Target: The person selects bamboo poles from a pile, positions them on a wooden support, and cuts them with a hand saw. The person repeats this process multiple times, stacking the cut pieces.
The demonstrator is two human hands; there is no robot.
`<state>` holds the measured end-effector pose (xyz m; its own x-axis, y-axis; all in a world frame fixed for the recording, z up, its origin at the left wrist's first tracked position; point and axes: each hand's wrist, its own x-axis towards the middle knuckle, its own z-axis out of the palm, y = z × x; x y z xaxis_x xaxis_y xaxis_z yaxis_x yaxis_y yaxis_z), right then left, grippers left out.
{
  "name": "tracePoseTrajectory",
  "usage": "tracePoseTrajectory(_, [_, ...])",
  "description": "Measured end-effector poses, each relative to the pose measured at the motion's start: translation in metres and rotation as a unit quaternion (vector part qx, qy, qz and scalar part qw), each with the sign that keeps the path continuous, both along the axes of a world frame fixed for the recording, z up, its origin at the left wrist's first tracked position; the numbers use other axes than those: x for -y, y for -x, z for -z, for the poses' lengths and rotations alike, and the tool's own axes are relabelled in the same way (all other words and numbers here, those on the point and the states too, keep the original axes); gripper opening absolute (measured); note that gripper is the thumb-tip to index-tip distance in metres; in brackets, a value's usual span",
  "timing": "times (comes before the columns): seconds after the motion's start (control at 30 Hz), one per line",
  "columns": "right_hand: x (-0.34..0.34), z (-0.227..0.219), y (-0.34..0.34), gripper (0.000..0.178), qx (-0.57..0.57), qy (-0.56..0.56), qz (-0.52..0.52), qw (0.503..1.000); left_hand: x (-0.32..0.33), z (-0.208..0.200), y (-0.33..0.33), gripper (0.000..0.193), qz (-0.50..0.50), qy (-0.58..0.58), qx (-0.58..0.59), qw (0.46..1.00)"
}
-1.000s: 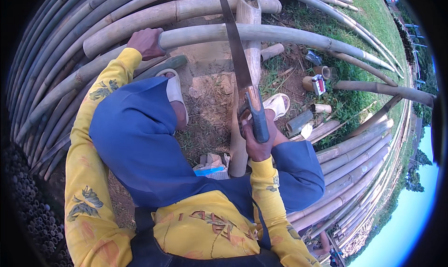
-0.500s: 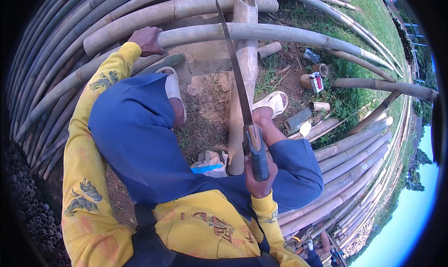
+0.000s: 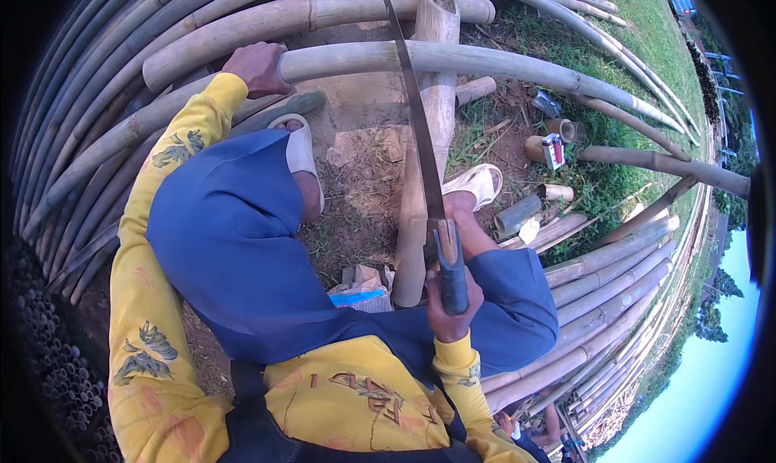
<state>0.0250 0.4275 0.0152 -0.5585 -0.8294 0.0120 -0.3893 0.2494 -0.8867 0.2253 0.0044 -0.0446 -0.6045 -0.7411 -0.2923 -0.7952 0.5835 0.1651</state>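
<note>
My left hand is closed around the near-left end of a long bamboo pole, which runs off to the right. In my right hand is a handsaw, gripped by its dark handle. The long, narrow blade lies across the pole a short way right of my left hand, its tip pointing away from me. Whether the teeth have cut into the bamboo is too small to tell. Beneath the pole, a thick bamboo post with an open, hollowed far end runs between my feet.
Many bamboo poles are stacked on the left, and more poles lie at the right. Short bamboo offcuts and a small red-and-white box sit beyond my right foot. Another person is partly visible at lower right.
The view has shifted slightly, moving the far part of the scene a little rightward. The saw stays across the pole, and both hands keep their hold.
</note>
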Motion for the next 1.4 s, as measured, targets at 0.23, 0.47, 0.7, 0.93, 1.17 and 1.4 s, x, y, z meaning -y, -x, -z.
tracePoseTrajectory(0.23, [0.106,0.018,0.030,0.020,0.066,0.010,-0.036,0.997,0.003,-0.005,0.011,0.063,0.013,-0.033,0.012,0.999])
tracePoseTrajectory(0.47, [-0.021,0.006,0.006,0.034,0.030,-0.012,0.000,0.999,-0.005,0.000,0.003,0.061,0.007,-0.009,0.002,1.000])
tracePoseTrajectory(0.7, [0.044,0.012,0.032,0.011,0.015,0.031,-0.047,0.998,0.009,-0.010,0.010,0.059,0.015,-0.059,0.001,0.998])
tracePoseTrajectory(0.93, [-0.019,0.006,0.011,0.021,0.059,0.004,0.026,0.998,-0.001,-0.007,0.011,0.057,-0.008,-0.020,0.003,1.000])
tracePoseTrajectory(1.17, [0.073,0.012,0.026,0.019,0.033,-0.014,-0.031,0.999,-0.006,-0.003,0.012,0.061,0.015,-0.030,0.010,0.999])
tracePoseTrajectory(1.4, [0.010,0.014,0.014,0.022,-0.030,0.056,-0.013,0.998,0.003,-0.003,0.009,0.062,0.000,0.015,-0.002,1.000])
